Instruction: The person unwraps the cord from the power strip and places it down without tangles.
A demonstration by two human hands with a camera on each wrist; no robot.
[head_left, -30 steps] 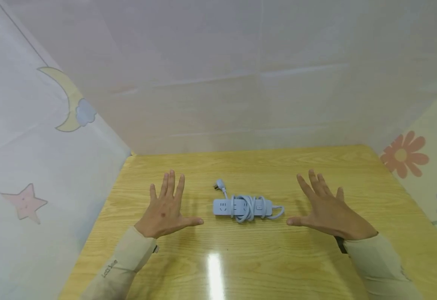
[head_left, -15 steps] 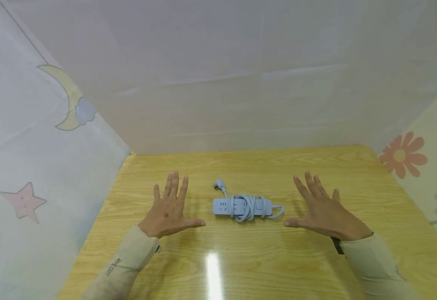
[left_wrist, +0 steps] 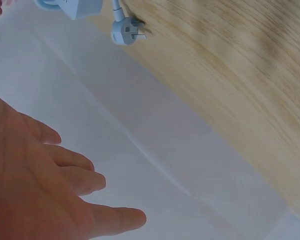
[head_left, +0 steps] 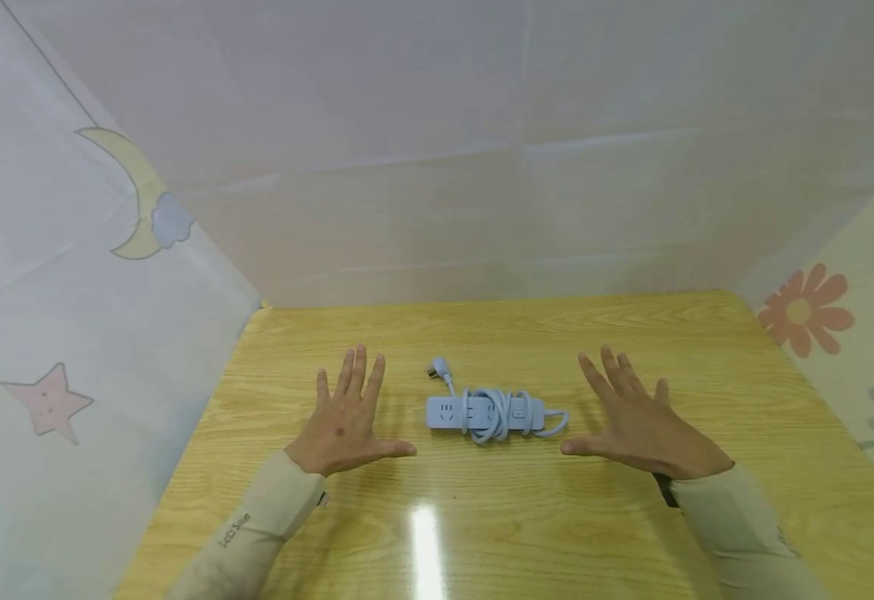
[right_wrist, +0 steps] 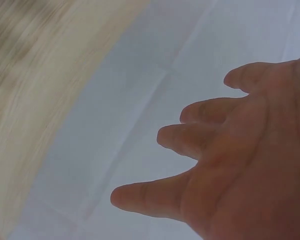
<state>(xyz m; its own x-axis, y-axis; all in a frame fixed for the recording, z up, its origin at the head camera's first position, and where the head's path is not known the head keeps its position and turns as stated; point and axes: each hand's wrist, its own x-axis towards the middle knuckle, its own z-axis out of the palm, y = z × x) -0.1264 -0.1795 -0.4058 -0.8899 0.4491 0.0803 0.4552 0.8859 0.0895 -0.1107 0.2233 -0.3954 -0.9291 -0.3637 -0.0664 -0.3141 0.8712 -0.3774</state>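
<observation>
While the power strip stays put on the table, btwn the hands, the L hand is a bit further right than a sec ago & the R hand a bit further left. So the gap's narrower each side, prob. still no contact. Both hands: fingers straight & spread, thumbs pointing in twd the strip, nothing held. Cord still wrapped round the strip; plug sticks out on the far side, nr its left end.
</observation>
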